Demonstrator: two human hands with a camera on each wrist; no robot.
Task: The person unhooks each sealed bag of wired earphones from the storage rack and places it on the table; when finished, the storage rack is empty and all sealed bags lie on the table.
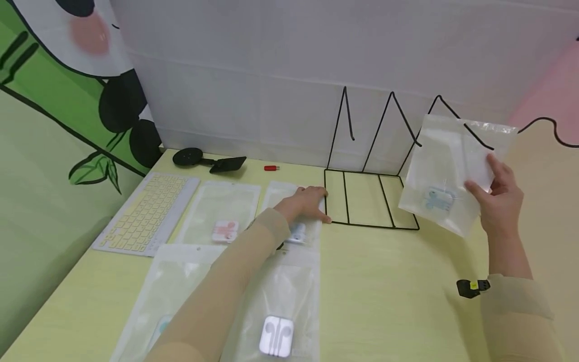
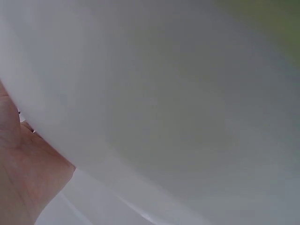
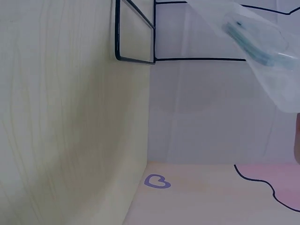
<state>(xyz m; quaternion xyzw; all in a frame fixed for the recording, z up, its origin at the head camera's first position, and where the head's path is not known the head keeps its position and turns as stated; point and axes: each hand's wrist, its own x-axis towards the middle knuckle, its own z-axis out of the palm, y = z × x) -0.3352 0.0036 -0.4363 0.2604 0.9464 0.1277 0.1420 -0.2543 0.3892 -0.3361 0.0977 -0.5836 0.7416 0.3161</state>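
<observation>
My right hand (image 1: pixel 502 196) pinches a clear zip bag (image 1: pixel 418 166) by its right side, thumb in front. Inside the bag is a small earphone case with a blue pattern (image 1: pixel 439 199). The rightmost prong of a black wire rack (image 1: pixel 371 226) meets the bag's top edge, and its tip shows in front of the plastic. In the right wrist view the bag (image 3: pixel 267 42) hangs at upper right. My left hand (image 1: pixel 303 203) rests at the rack base's left side, fingers and thumb spread along it, above a bag with another earphone case (image 1: pixel 297 233).
Further bags with earphone cases lie left: one pink (image 1: pixel 225 231), one white (image 1: pixel 276 336), one partly under my left forearm. A keyboard (image 1: pixel 147 213), a black stand (image 1: pixel 208 160) and a red USB stick (image 1: pixel 271 168) lie toward the back. A curtain (image 1: pixel 235 100) hangs behind.
</observation>
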